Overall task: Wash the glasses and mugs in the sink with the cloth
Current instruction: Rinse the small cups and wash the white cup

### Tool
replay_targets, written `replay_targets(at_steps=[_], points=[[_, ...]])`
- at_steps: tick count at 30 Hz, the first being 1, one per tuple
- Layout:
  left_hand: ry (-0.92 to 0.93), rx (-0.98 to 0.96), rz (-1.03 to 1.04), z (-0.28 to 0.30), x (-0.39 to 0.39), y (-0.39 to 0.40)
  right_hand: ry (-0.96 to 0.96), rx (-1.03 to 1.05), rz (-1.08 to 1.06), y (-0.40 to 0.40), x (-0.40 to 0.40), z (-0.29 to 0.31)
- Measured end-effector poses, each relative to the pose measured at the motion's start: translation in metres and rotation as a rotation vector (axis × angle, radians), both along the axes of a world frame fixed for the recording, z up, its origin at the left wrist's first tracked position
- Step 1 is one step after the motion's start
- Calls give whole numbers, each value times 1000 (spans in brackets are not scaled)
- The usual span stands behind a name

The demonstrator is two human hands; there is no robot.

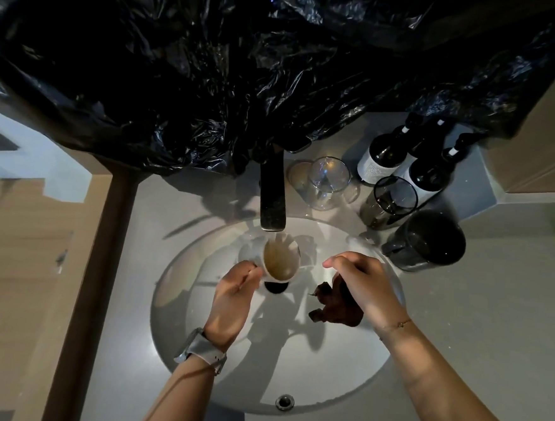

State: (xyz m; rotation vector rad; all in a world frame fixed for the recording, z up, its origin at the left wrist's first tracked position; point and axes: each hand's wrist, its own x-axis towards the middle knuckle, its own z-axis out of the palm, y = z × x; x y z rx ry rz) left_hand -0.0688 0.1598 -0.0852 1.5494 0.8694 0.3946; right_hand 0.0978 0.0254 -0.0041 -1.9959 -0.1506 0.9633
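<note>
A dim grey tabletop with round sink was observed. Black plastic sheeting hung over the faucet. Glasses and bottles occupied the far right corner. The mug was gripped by the left hand beneath the faucet; the cloth was gripped by the right hand over the sink.

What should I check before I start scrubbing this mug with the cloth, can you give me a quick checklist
1. Mug held by the left hand at its handle: ok.
2. Mug under the tap: ok.
3. Cloth gripped in the right hand: ok.
4. Mug over the sink: ok.
5. Water running: cannot tell.
6. Mug inside clean: not ok, brownish residue.
</note>
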Motion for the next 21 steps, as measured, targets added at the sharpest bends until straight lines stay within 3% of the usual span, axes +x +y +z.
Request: replay_targets(at_steps=[4, 9, 18, 21], points=[[145, 553, -116, 3, -2, 6, 46, 27, -15, -6, -2, -8], [271, 901, -267, 10, -6, 11, 4, 61, 0, -18, -6, -12], [406, 1110, -318, 27, -13, 14, 31, 90, -35, -29, -8, -15], [495, 1075, -300, 27, -12, 15, 33, 85, -5, -29, -7, -21]])
